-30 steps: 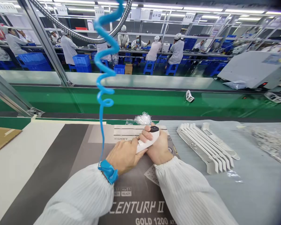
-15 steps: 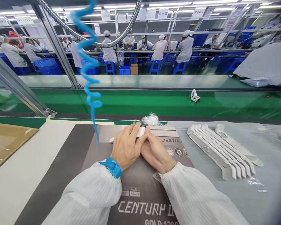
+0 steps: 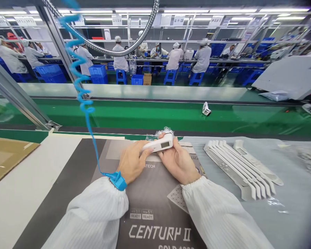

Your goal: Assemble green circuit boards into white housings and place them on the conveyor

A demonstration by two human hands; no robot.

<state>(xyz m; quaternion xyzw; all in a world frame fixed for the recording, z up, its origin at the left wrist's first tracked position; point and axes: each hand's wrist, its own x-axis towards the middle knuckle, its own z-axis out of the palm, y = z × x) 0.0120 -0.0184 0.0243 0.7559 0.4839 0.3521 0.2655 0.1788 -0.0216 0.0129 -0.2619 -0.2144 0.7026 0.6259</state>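
Note:
Between both hands is a white plastic handheld device housing (image 3: 159, 144) with a dark rectangular window near its right end. My left hand (image 3: 133, 159) grips its left end, thumb in front and fingers behind. My right hand (image 3: 178, 160) holds the window end, its thumb at the right tip and its fingers partly hidden behind. A blue wrist strap (image 3: 118, 180) with a coiled blue cord (image 3: 84, 103) circles my left wrist. Below the hands lies a dark printed cardboard sheet (image 3: 155, 197) marked CENTURY II.
Several white plastic shells (image 3: 239, 169) lie in a row on the grey mat at right. Clear plastic film (image 3: 167, 131) sits behind the hands. A green conveyor belt (image 3: 145, 114) crosses ahead, carrying a small white part (image 3: 206, 109). Cardboard (image 3: 10, 155) lies at left; people work beyond.
The white housing has turned so that its dark window now faces me. My hands have moved apart a little, uncovering more of it. The view has shifted slightly.

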